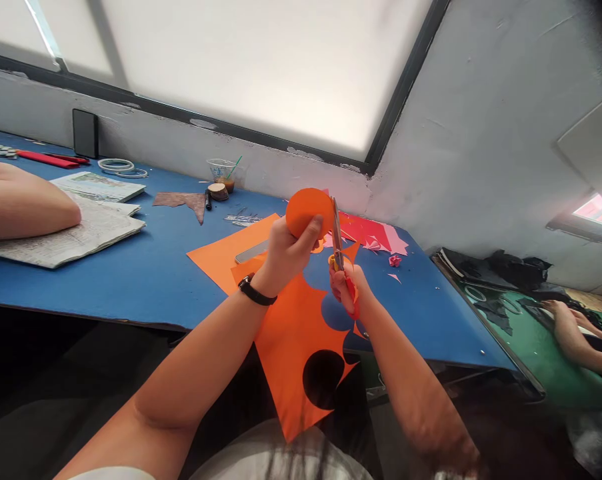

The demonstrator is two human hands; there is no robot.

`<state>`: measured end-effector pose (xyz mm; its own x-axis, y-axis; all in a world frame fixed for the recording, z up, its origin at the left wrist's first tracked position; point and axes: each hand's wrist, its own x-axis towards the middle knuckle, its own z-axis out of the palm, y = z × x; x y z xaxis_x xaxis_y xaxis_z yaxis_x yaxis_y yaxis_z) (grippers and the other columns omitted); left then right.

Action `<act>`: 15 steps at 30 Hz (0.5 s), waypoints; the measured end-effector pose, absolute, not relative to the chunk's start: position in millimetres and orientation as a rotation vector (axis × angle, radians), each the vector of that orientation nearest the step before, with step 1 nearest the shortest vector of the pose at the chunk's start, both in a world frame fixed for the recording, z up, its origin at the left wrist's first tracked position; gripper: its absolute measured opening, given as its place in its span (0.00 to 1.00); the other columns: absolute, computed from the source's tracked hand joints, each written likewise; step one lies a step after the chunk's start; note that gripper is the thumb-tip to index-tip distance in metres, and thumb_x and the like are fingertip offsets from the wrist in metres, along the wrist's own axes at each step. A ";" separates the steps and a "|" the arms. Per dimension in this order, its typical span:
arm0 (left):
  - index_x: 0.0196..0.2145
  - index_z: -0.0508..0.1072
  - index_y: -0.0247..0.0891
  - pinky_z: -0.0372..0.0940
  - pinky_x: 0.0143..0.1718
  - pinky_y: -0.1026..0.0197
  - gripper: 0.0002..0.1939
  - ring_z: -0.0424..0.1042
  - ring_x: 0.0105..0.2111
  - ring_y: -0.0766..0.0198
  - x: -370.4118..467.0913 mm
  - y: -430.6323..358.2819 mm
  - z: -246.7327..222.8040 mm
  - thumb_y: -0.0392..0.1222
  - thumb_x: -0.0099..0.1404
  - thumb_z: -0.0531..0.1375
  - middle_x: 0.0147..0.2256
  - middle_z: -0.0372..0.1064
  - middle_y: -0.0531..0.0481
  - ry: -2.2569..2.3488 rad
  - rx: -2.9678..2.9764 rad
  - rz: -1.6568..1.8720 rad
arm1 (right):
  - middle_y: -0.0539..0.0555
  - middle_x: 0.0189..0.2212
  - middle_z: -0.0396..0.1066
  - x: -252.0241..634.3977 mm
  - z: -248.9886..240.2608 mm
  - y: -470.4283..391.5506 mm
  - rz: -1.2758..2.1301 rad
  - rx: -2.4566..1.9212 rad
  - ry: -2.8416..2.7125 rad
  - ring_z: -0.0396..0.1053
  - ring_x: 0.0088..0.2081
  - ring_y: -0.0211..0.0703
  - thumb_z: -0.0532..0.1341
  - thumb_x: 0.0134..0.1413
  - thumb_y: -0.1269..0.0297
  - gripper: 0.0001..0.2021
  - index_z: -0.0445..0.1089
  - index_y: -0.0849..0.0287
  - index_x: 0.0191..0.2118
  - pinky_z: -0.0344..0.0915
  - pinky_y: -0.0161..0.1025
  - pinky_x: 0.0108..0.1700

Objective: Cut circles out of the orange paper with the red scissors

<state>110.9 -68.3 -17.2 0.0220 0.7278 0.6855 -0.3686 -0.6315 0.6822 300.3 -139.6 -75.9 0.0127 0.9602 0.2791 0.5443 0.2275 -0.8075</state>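
My left hand [291, 247] pinches an orange paper circle [308, 208], thumb across its front. In my right hand [348, 283] is a pair of scissors [337, 233] with red and yellow handles. The blades point up along the circle's right edge; whether they are parted is hard to make out. Beneath my hands an orange paper sheet [291, 347] with round holes cut from it hangs over the table edge. Another orange sheet [213, 255] lies flat behind my left wrist, with a grey flat object [251, 251] on it.
Red and pink paper scraps [368, 233] lie at the back right of the blue table [181, 287]. Near the wall stand a plastic cup [223, 175] with a green straw and a phone [85, 133]. Another person's arm [25, 200] rests on papers at left. At far right another person's hands [563, 317] show.
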 end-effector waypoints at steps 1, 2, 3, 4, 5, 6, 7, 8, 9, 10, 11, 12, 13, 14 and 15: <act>0.25 0.72 0.45 0.64 0.24 0.56 0.42 0.67 0.22 0.62 111.3 -68.3 -17.1 0.85 0.71 0.73 0.22 0.68 0.51 0.382 1.489 1.728 | 0.42 0.24 0.52 300.1 -74.6 -140.6 0.625 -1.411 -1.643 0.53 0.23 0.42 0.56 0.63 0.08 0.40 0.58 0.44 0.35 0.59 0.43 0.24; 0.24 0.71 0.45 0.64 0.24 0.56 0.42 0.67 0.22 0.62 111.6 -68.4 -16.9 0.85 0.71 0.73 0.22 0.67 0.52 0.381 1.485 1.726 | 0.42 0.24 0.53 299.7 -73.1 -142.0 0.637 -1.395 -1.641 0.53 0.23 0.42 0.57 0.63 0.08 0.40 0.59 0.45 0.35 0.58 0.42 0.24; 0.24 0.71 0.45 0.65 0.24 0.56 0.42 0.67 0.22 0.62 111.8 -68.6 -16.7 0.85 0.71 0.73 0.22 0.67 0.52 0.380 1.484 1.724 | 0.42 0.24 0.54 299.4 -71.4 -143.5 0.648 -1.382 -1.642 0.54 0.23 0.42 0.58 0.64 0.09 0.39 0.59 0.45 0.35 0.58 0.42 0.25; 0.24 0.71 0.45 0.65 0.24 0.56 0.42 0.67 0.22 0.62 111.8 -68.8 -16.5 0.85 0.71 0.73 0.22 0.67 0.51 0.379 1.486 1.723 | 0.42 0.24 0.55 299.0 -69.7 -145.1 0.654 -1.373 -1.644 0.56 0.23 0.43 0.59 0.65 0.10 0.39 0.60 0.45 0.35 0.58 0.42 0.25; 0.24 0.72 0.45 0.65 0.24 0.56 0.42 0.68 0.22 0.61 111.7 -69.1 -16.4 0.85 0.71 0.73 0.22 0.68 0.51 0.377 1.488 1.725 | 0.43 0.23 0.56 298.5 -68.1 -146.7 0.660 -1.364 -1.648 0.57 0.23 0.43 0.60 0.66 0.12 0.38 0.60 0.45 0.35 0.57 0.42 0.25; 0.24 0.72 0.45 0.65 0.24 0.56 0.42 0.68 0.22 0.61 111.5 -69.2 -16.3 0.85 0.71 0.73 0.22 0.68 0.51 0.374 1.491 1.731 | 0.43 0.23 0.57 298.0 -66.7 -148.3 0.665 -1.356 -1.651 0.58 0.23 0.43 0.61 0.66 0.13 0.37 0.61 0.46 0.35 0.57 0.42 0.26; 0.25 0.73 0.45 0.65 0.23 0.56 0.42 0.68 0.22 0.62 111.3 -69.3 -16.4 0.85 0.72 0.73 0.22 0.68 0.51 0.369 1.495 1.736 | 0.43 0.23 0.57 297.5 -65.5 -149.9 0.669 -1.348 -1.654 0.58 0.23 0.43 0.62 0.67 0.14 0.37 0.61 0.46 0.34 0.57 0.42 0.26; 0.25 0.73 0.45 0.65 0.23 0.56 0.41 0.68 0.22 0.62 111.1 -69.2 -16.5 0.84 0.72 0.73 0.22 0.68 0.51 0.365 1.495 1.742 | 0.42 0.22 0.57 296.9 -64.6 -151.3 0.674 -1.340 -1.655 0.58 0.23 0.43 0.62 0.69 0.16 0.36 0.60 0.46 0.34 0.57 0.42 0.26; 0.25 0.73 0.45 0.65 0.23 0.56 0.41 0.68 0.22 0.62 111.0 -69.1 -16.8 0.84 0.72 0.73 0.22 0.68 0.51 0.363 1.496 1.744 | 0.42 0.22 0.56 296.3 -64.0 -152.4 0.681 -1.331 -1.657 0.58 0.22 0.42 0.62 0.70 0.17 0.35 0.60 0.46 0.34 0.57 0.42 0.26; 0.25 0.74 0.44 0.66 0.24 0.56 0.40 0.69 0.22 0.62 110.9 -68.8 -17.2 0.83 0.73 0.74 0.22 0.69 0.51 0.366 1.495 1.742 | 0.42 0.22 0.55 295.8 -63.7 -153.3 0.687 -1.322 -1.659 0.57 0.22 0.42 0.62 0.71 0.18 0.35 0.59 0.46 0.34 0.57 0.42 0.26; 0.25 0.74 0.44 0.67 0.24 0.56 0.39 0.70 0.22 0.61 110.8 -68.5 -17.7 0.81 0.74 0.74 0.23 0.70 0.51 0.375 1.494 1.732 | 0.42 0.22 0.55 295.2 -63.6 -153.7 0.692 -1.313 -1.663 0.57 0.22 0.42 0.62 0.71 0.18 0.35 0.59 0.46 0.33 0.57 0.42 0.26; 0.26 0.75 0.44 0.67 0.25 0.56 0.38 0.71 0.23 0.61 110.8 -68.3 -18.2 0.79 0.74 0.75 0.23 0.71 0.50 0.389 1.490 1.717 | 0.42 0.22 0.54 294.9 -63.7 -153.8 0.694 -1.306 -1.666 0.56 0.23 0.42 0.62 0.71 0.18 0.36 0.58 0.46 0.33 0.56 0.42 0.26; 0.27 0.76 0.44 0.68 0.25 0.56 0.36 0.72 0.23 0.61 110.8 -68.0 -18.7 0.77 0.74 0.76 0.24 0.72 0.50 0.406 1.485 1.698 | 0.42 0.22 0.54 294.7 -63.9 -153.3 0.695 -1.300 -1.669 0.55 0.23 0.42 0.62 0.70 0.17 0.36 0.58 0.46 0.32 0.56 0.42 0.26; 0.28 0.76 0.44 0.69 0.26 0.56 0.34 0.73 0.24 0.61 110.8 -67.7 -19.1 0.75 0.75 0.77 0.25 0.74 0.50 0.420 1.482 1.677 | 0.42 0.23 0.54 294.7 -64.1 -152.4 0.693 -1.296 -1.672 0.55 0.24 0.42 0.61 0.70 0.15 0.37 0.59 0.46 0.32 0.56 0.42 0.26; 0.28 0.77 0.44 0.70 0.26 0.56 0.33 0.74 0.24 0.60 110.8 -67.5 -19.5 0.73 0.74 0.77 0.25 0.75 0.50 0.430 1.478 1.659 | 0.43 0.23 0.54 294.8 -64.4 -151.1 0.689 -1.293 -1.674 0.55 0.24 0.42 0.60 0.69 0.13 0.39 0.59 0.46 0.32 0.56 0.42 0.26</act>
